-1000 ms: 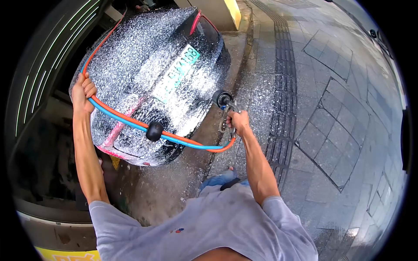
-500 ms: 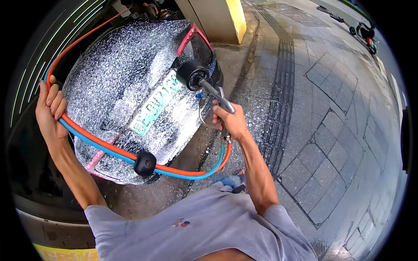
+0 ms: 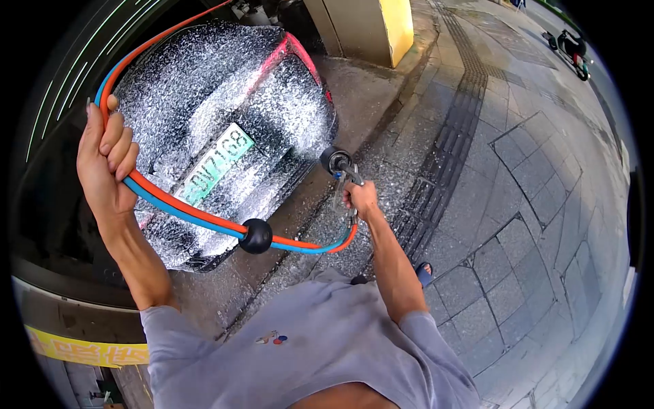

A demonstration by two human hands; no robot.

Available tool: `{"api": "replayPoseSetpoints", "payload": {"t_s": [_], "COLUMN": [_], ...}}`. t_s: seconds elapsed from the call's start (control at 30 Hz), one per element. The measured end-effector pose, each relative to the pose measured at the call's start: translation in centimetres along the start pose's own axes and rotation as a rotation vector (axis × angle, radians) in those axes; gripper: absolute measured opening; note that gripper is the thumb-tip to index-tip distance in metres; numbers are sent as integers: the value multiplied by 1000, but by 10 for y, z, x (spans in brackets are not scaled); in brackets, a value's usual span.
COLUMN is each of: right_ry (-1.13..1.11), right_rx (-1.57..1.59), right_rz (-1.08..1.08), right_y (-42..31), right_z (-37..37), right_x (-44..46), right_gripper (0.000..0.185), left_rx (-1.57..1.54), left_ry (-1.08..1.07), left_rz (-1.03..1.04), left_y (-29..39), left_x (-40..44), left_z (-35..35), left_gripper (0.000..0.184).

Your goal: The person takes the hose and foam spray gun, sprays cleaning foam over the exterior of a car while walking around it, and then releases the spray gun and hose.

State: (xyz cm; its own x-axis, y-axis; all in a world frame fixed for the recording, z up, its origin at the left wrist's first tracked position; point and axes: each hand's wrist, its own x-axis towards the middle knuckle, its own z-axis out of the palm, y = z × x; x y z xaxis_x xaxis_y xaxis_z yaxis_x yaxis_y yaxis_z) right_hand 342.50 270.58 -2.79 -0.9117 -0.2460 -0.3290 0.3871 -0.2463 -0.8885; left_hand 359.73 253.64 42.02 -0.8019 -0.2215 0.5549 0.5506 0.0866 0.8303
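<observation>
The rear of a dark car (image 3: 225,88) is spread with white foam, its green licence plate (image 3: 216,163) partly showing. My left hand (image 3: 107,160), raised at the left, is wrapped round an orange and blue twin hose (image 3: 182,210). A black ball (image 3: 256,236) sits on the hose between my hands. My right hand (image 3: 360,199) grips the handle of a foam spray gun (image 3: 346,167) with a round black nozzle head. The gun is beside the car's right rear corner, apart from the bodywork. The hose runs into the bottom of its handle.
Grey paving (image 3: 504,204) with a dark ribbed strip (image 3: 443,157) spreads to the right. A yellow-edged pillar (image 3: 364,31) stands beyond the car. A scooter (image 3: 573,51) is parked far right. A sandal (image 3: 424,274) shows by my right arm.
My right hand has drawn the spray gun away from the car's rear, down and to the right. More foam covers the right tail light. My left hand keeps its hold on the hose.
</observation>
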Motion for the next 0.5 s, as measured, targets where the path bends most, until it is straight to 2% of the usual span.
{"api": "replayPoseSetpoints", "payload": {"t_s": [0.03, 0.07, 0.1, 0.17, 0.2, 0.27, 0.3, 0.37, 0.4, 0.5], "right_ry": [-26, -100, -104, -316, -321, -529, -532, -663, -667, -806], "right_rx": [-7, -58, -60, -139, -139, -285, -285, -508, -507, -656], "right_rz": [24, 138, 138, 123, 124, 7, 8, -362, -360, -412], "right_y": [-3, 3, 7, -27, -37, -78, -85, -115, -121, -143], "right_z": [-1, -22, -22, -40, -39, -52, -49, -54, -56, -64], "right_x": [12, 5, 2, -4, -10, -20, -28, -21, -22, 4], "right_gripper": [13, 14, 14, 15, 15, 18, 18, 20, 20, 18], "left_rx": [22, 72, 66, 38, 58, -21, 35, 20, -7, 16], "left_ry": [2, 122, 109, 80, 93, 18, 77, 51, 17, 88], "left_rz": [-4, -14, -15, -35, -27, -60, -39, -41, -51, -34], "left_y": [-2, 2, 2, 3, 1, 7, 6, 0, -1, -18], "left_x": [5, 19, 14, 29, 26, 40, 38, 59, 55, 63], "left_z": [12, 48, 49, 73, 73, 92, 96, 124, 131, 160], "left_gripper": [35, 35, 36, 36, 35, 36, 36, 36, 36, 36]}}
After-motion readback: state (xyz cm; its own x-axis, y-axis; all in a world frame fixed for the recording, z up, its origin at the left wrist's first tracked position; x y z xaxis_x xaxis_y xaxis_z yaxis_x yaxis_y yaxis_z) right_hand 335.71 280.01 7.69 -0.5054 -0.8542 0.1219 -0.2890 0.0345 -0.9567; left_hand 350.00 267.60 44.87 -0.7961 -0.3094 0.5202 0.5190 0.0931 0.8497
